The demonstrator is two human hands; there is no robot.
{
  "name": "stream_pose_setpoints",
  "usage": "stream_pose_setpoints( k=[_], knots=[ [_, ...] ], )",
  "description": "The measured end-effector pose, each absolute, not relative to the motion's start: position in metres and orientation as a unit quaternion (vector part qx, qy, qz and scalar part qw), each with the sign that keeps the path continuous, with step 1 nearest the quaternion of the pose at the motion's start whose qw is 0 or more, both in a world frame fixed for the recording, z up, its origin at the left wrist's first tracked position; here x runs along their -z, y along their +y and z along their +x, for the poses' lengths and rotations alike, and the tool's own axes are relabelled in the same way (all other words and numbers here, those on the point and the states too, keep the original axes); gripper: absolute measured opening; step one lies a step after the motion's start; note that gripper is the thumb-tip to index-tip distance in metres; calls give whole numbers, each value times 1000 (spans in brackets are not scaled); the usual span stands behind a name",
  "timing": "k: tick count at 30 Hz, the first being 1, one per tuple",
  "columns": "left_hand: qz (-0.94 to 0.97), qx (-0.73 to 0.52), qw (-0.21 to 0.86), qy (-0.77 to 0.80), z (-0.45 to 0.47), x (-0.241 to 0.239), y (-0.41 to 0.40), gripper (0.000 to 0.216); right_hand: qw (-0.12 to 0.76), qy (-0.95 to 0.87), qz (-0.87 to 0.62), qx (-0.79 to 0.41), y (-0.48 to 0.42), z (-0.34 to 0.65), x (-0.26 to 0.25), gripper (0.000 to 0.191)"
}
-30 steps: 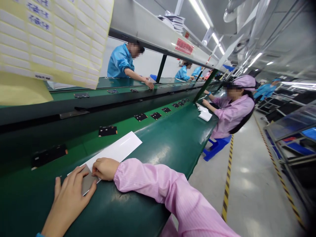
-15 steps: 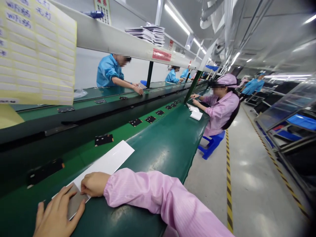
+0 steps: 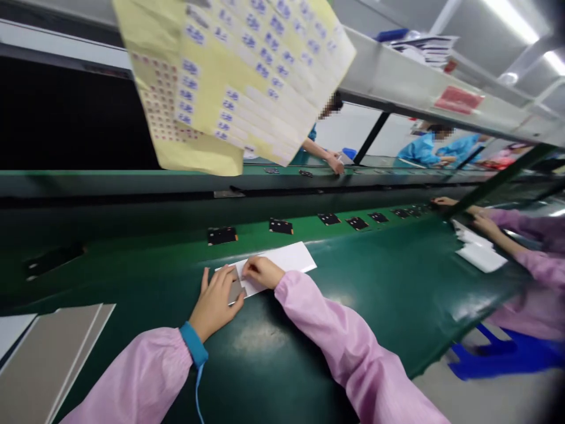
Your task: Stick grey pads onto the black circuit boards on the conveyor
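Observation:
A long white sheet (image 3: 293, 257) lies at a slant on the green bench, with a grey piece (image 3: 235, 288) at its left end. My left hand (image 3: 216, 301), banded in blue at the wrist with a cord hanging down, rests with fingers spread over the grey piece. Pinched together, the fingertips of my right hand (image 3: 265, 272) touch the sheet right where white meets grey. Whatever they pinch is hidden or too small to name.
Black circuit boards (image 3: 223, 235) line the green belt behind the sheet. Grey and white boards (image 3: 57, 347) lie at left. Yellow label sheets (image 3: 260, 76) hang overhead. A co-worker's pink sleeve (image 3: 547, 259) and white papers (image 3: 481, 253) are at right, above a blue stool (image 3: 498, 353).
My view has swung left, bringing the boards at left and my left sleeve into sight. Both hands stay at the grey end of the sheet, in nearly the same pose.

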State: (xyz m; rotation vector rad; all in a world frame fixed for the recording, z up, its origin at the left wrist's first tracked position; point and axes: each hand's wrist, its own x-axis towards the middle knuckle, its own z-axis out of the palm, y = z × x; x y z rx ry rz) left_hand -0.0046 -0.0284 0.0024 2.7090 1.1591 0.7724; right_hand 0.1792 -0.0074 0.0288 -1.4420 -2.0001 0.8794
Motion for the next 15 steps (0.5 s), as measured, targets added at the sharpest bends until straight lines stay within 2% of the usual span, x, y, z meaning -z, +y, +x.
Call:
stream_pose_setpoints(
  k=[6,11,15],
  knots=[
    [883,-267,64,380,-7,-6,-31,19,268,-683,-560,-386,78,165,-48,8],
    [875,-276,86,388,-8,-8,-29,15,209,-715,-605,-281,145,157,-38,7],
    [870,-276,105,395,-8,-8,-26,15,171,-727,-611,-263,161,165,-28,4]
  ],
)
